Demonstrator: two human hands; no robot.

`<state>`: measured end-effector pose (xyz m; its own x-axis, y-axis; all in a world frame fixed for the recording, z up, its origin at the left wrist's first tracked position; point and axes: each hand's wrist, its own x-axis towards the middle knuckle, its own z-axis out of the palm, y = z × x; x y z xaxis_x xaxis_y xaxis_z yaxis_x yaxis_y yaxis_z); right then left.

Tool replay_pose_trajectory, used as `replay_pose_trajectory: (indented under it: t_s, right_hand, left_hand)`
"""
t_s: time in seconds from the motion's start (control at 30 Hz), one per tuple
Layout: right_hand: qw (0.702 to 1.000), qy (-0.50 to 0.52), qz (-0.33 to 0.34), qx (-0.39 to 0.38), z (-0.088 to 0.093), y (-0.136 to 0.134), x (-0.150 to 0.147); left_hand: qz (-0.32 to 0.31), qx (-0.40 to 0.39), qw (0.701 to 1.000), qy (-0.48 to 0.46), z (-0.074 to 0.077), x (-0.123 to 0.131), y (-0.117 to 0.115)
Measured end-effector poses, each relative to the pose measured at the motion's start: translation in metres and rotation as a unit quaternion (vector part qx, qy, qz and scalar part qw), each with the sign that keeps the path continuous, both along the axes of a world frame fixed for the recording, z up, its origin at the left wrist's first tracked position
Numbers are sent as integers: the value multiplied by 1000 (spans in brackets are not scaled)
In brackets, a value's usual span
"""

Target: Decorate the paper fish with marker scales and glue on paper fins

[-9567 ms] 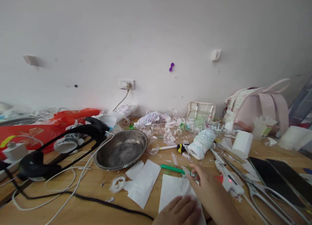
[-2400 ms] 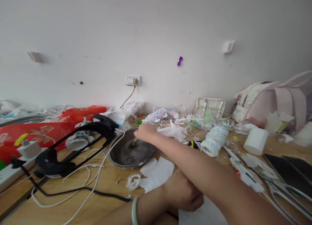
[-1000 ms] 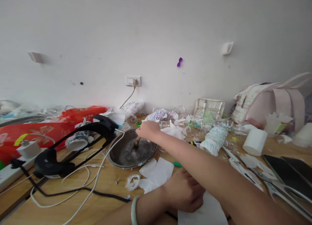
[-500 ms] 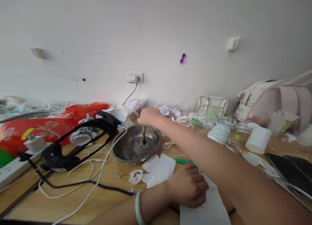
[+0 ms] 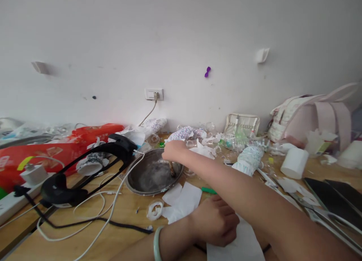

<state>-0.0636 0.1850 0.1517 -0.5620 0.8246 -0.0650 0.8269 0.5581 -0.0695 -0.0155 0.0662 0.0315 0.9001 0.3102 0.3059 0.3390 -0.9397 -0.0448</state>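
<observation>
At the back of a cluttered wooden surface (image 5: 51, 242), a person's right hand (image 5: 174, 151) reaches across and grips a thin brown stick (image 5: 171, 168).
The fingers are closed round the stick's top, and its lower end stands tilted inside a metal bowl (image 5: 144, 180) beside a black headset (image 5: 85, 166). Nearer the camera, the left hand (image 5: 216, 225), a pale green bangle (image 5: 156, 246) at its wrist, lies curled into a fist on the edge of a white sheet of paper (image 5: 240, 247).

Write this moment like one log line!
right hand: holds stick in metal bowl | left hand: fist on white paper
</observation>
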Motion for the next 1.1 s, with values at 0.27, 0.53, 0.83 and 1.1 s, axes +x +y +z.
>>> replay_pose_trajectory:
  t_s: [0.27, 0.53, 0.83, 1.1]
  right_hand:
    - [1000, -2, -7, -4, 2, 2, 4]
    - [999, 30, -28, -7, 16, 3, 20]
    - [993, 76, -84, 30, 58, 18, 64]
    - [991, 84, -100, 28, 42, 21, 76]
  left_hand:
    - [-66, 33, 997, 24, -7, 8, -8]
    - [-51, 65, 997, 8, -8, 5, -11]
    - [-40, 70, 997, 10, -9, 3, -10]
    - [-35, 68, 997, 11, -11, 2, -6]
